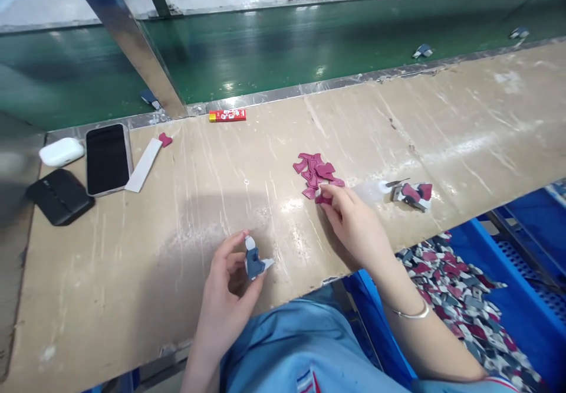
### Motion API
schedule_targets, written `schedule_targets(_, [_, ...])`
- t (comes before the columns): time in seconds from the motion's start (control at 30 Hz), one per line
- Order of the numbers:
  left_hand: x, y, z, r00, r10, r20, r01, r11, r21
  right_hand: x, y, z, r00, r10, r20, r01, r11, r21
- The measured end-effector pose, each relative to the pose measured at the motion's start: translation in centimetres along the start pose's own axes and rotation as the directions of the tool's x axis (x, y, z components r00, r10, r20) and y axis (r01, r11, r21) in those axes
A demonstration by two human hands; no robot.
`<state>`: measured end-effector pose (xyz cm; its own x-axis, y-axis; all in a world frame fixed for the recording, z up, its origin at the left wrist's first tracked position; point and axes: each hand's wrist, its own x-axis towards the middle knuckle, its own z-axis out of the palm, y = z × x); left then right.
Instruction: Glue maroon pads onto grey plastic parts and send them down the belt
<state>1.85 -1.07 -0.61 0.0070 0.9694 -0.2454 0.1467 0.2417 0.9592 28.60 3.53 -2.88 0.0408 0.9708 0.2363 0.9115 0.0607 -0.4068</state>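
Head view showed the left hand (222,295) gripping a small blue-and-white piece (253,262) between thumb and fingers over the near part of the table (198,163), the piece's underside hidden. Fingertips of the right hand (359,228) were drawn together at the pile of maroon pieces (315,172), covering its near edge, so whether they held one could not be told. The right forearm (411,304) partly hid the heaped parts (464,304) in a blue bin (522,301), itself cut off by the bottom edge.
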Motion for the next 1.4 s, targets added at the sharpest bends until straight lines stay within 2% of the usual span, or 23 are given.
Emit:
schedule_targets(0.13, [0.2, -0.3, 0.1, 0.998, 0.055, -0.035, -0.055, 0.998, -0.013, -1.4, -0.1, -0.8, 0.998, 0.025, 0.053, -0.03, 0.996, 0.083])
schedule_targets(0.23, [0.5, -0.7, 0.1, 0.993, 0.119, -0.018, -0.119, 0.993, 0.0, -2.8, -0.7, -1.4, 0.988, -0.063, 0.139, 0.024, 0.962, 0.272])
schedule_targets(0.27, [0.6, -0.8, 0.1, 0.991, 0.136, 0.004, -0.136, 0.991, 0.005, -3.3, -0.8, -1.5, 0.986, -0.096, 0.136, 0.048, 0.946, 0.32])
schedule_targets(0.33, [0.7, -0.8, 0.1, 0.986, 0.158, 0.056, -0.159, 0.987, 0.015, -4.0, -1.0, -1.4, 0.991, -0.12, 0.054, 0.095, 0.936, 0.338])
schedule_targets(0.43, [0.7, -0.7, 0.1, 0.982, 0.167, 0.092, -0.17, 0.985, 0.025, -4.7, -0.9, -0.7, 0.991, -0.106, -0.076, 0.12, 0.971, 0.206])
schedule_targets(0.5, [0.7, -0.6, 0.1, 0.982, 0.162, 0.096, -0.165, 0.986, 0.026, -4.7, -1.0, -0.1, 0.989, -0.112, -0.095, 0.125, 0.982, 0.143])
schedule_targets(0.6, [0.6, -0.6, 0.3, 0.984, 0.145, 0.101, -0.149, 0.988, 0.03, -4.6, -1.5, 0.5, 0.99, -0.111, -0.089, 0.128, 0.968, 0.217])
schedule_targets(0.7, [0.5, -0.6, 0.4, 0.985, 0.134, 0.107, -0.138, 0.99, 0.031, -4.3, -2.3, 0.4, 0.996, -0.077, -0.051, 0.089, 0.952, 0.294])
schedule_targets(0.8, [0.4, -0.6, 0.4, 0.987, 0.121, 0.106, -0.125, 0.991, 0.035, -4.2, -3.1, 0.5, 0.997, -0.073, -0.036, 0.08, 0.96, 0.269])
schedule_targets(0.97, [0.5, -0.5, 0.3, 0.986, 0.127, 0.105, -0.132, 0.99, 0.047, -3.4, -4.5, 1.0, 0.955, -0.297, 0.03, 0.28, 0.927, 0.248])
schedule_targets(1.03, [0.6, -0.6, 0.3, 0.987, 0.121, 0.11, -0.127, 0.991, 0.047, -2.7, -4.9, 0.6, 0.936, -0.337, 0.105, 0.293, 0.907, 0.303])
schedule_targets(1.13, [0.6, -0.8, 0.3, 0.987, 0.114, 0.113, -0.119, 0.992, 0.038, -1.8, -5.3, -0.6, 0.912, -0.356, 0.205, 0.249, 0.876, 0.414])
schedule_targets(1.2, [0.6, -0.9, 0.3, 0.987, 0.122, 0.106, -0.126, 0.992, 0.028, -1.6, -5.5, -1.5, 0.91, -0.385, 0.154, 0.264, 0.825, 0.5])
schedule_targets(1.27, [0.6, -1.0, 0.3, 0.986, 0.128, 0.103, -0.131, 0.991, 0.019, -1.8, -5.9, -1.9, 0.913, -0.407, 0.016, 0.329, 0.761, 0.559])
schedule_targets(1.33, [0.6, -1.1, 0.3, 0.985, 0.124, 0.119, -0.127, 0.992, 0.013, -2.3, -6.4, -1.7, 0.9, -0.425, -0.1, 0.404, 0.727, 0.555])
schedule_targets(1.4, [0.6, -1.1, 0.3, 0.982, 0.127, 0.141, -0.13, 0.992, 0.007, -2.8, -6.9, -1.1, 0.871, -0.474, -0.132, 0.466, 0.709, 0.529])
